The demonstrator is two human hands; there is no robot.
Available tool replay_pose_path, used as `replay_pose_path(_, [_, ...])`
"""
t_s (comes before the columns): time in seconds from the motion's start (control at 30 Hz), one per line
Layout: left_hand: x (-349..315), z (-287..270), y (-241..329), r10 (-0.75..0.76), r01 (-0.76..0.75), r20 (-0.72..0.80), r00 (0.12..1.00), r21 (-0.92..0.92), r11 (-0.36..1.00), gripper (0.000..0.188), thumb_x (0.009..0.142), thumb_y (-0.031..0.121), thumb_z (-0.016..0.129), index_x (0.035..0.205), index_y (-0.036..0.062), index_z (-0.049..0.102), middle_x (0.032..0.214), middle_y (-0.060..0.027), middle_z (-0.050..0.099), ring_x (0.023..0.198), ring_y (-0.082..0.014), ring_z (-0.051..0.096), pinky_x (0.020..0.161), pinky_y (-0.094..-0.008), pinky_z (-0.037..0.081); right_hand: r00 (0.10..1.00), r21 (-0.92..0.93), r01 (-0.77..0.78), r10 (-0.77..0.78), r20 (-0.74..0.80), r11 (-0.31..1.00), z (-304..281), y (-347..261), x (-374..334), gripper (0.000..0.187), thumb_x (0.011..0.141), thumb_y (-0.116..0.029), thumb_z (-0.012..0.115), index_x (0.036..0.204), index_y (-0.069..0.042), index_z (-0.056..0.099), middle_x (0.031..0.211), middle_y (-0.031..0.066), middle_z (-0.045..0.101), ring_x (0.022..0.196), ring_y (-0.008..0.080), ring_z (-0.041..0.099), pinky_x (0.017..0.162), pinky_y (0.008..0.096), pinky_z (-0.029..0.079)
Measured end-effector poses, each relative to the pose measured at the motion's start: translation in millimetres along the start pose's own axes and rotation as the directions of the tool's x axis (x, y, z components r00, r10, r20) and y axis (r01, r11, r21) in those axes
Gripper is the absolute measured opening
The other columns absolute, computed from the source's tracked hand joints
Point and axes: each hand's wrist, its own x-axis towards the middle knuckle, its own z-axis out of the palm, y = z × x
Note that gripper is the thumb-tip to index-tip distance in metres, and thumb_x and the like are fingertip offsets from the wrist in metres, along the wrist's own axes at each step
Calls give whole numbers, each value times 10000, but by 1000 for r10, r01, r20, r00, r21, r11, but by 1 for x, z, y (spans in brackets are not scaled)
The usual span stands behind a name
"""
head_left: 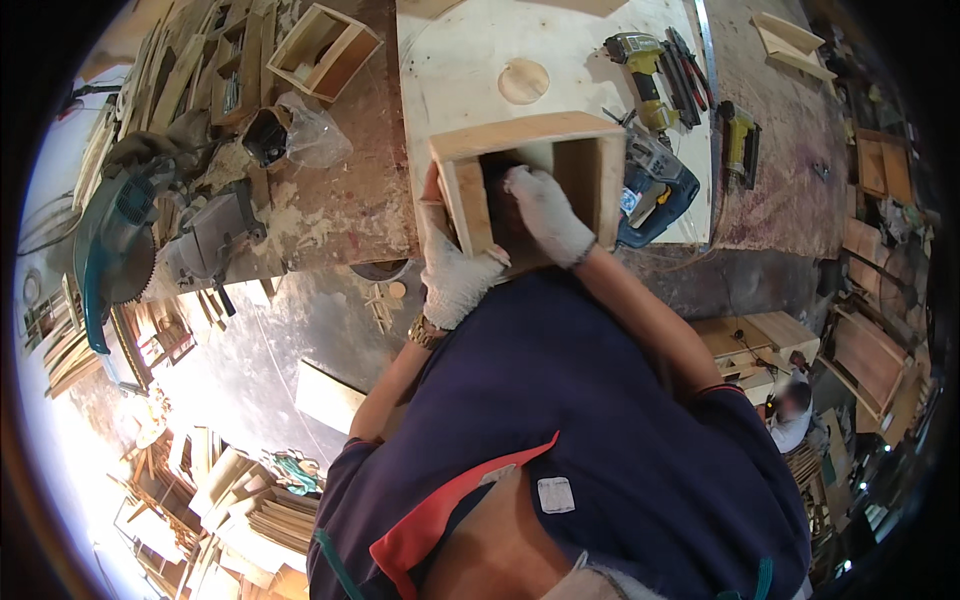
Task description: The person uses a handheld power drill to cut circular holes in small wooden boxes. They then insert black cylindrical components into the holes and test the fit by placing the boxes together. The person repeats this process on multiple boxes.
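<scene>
An open-fronted wooden box (530,137) of pale boards stands at the near edge of the bench, its opening turned toward me. My left hand (455,265), in a white knit glove, grips the box's left side near the lower corner, with fingers along the outer wall and thumb by the front edge. Inside the opening is my right hand (550,215), gloved too, its fingers curled near the inner left side. The dark interior hides the fingertips and anything they hold. Beside the box on the right lies a blue jigsaw (655,190).
A pale plywood sheet (460,80) with a round mark covers the bench's middle. Nail guns (640,75) and pliers (685,75) lie at far right. Left are a mitre saw (125,230), a plastic bag (315,135) and another wooden box (325,50). A person (790,410) is at lower right.
</scene>
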Motion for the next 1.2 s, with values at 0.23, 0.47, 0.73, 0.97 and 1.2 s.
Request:
replay_pose_path(0.23, [5,5,-3,196,-196,27,980,273,942,1162,660,-19,751,1642,84,137,1541,-202,374,1369,-344,474,1102,-432,465,951,52,305,-307,44,951,0,32,22,347,950,-239,602,1220,-35,525,1198,181,584,1131,352,566,969,454,423])
replay_pose_path(0.47, [7,6,-8,472,-294,-36,881,739,606,1131,574,137,865,1591,206,374,1522,-300,387,1263,-435,503,947,-513,447,888,692,167,-412,203,703,-16,-2,-29,880,985,-534,608,1600,1,275,1609,169,385,1498,290,367,1257,438,273])
replay_pose_path(0.73, [23,-16,10,495,-342,-54,867,659,670,969,692,319,928,1512,85,468,1350,-220,566,1168,-418,558,936,-495,493,993,870,116,-62,-98,480,-29,-8,-13,819,1034,-658,405,1514,4,437,1500,169,534,1366,316,526,1161,456,402])
replay_pose_path(0.97, [56,-26,8,392,-345,-11,920,454,821,313,775,235,870,835,36,636,908,-89,624,960,-298,612,935,-413,435,984,851,172,-43,-174,497,-55,18,-10,759,934,-521,448,1465,20,496,1444,187,577,1306,346,569,1125,469,434])
replay_pose_path(1.2, [55,-68,29,141,-36,-460,877,229,973,382,922,309,792,827,16,566,760,-67,544,682,-191,526,632,-344,411,835,967,-231,-489,252,103,-76,74,43,822,847,-521,430,1450,33,504,1452,218,561,1328,385,547,1136,489,423])
